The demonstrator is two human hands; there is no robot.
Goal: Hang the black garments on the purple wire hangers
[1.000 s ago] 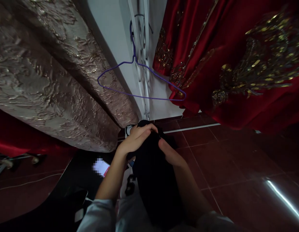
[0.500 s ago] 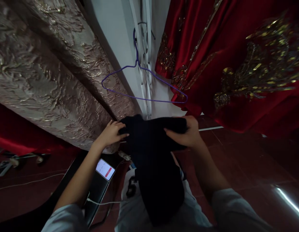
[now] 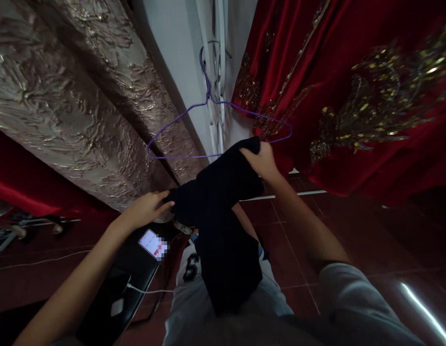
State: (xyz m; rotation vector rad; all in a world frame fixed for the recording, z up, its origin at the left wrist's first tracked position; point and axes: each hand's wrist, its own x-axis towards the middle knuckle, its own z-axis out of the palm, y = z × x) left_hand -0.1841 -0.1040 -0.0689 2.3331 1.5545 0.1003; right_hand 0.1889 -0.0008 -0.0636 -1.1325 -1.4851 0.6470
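A dark, nearly black piece of clothing (image 3: 223, 216) is stretched between my two hands and hangs down over my lap; its exact kind is hard to tell. My left hand (image 3: 149, 209) pinches its left end, lower than the right one. With thumb and fingers closed, my right hand (image 3: 261, 161) grips the upper right end, which is raised in front of the hanger's lower right side. Just beyond the cloth, a thin purple clothes hanger (image 3: 189, 111) hangs from a white rack (image 3: 220, 72) and holds nothing.
A beige textured curtain (image 3: 100, 110) hangs at left, and red satin fabric with gold sequins (image 3: 353, 120) at right. On a black bench (image 3: 136, 274) lie a lit phone (image 3: 151, 242), a dark device and a white cable (image 3: 151, 290). The floor (image 3: 295, 240) is dark red tile.
The cloth has tilted: my right hand has gone up and left, while my left hand has shifted left and slightly down. The purple hanger has tipped and now sits partly behind the cloth.
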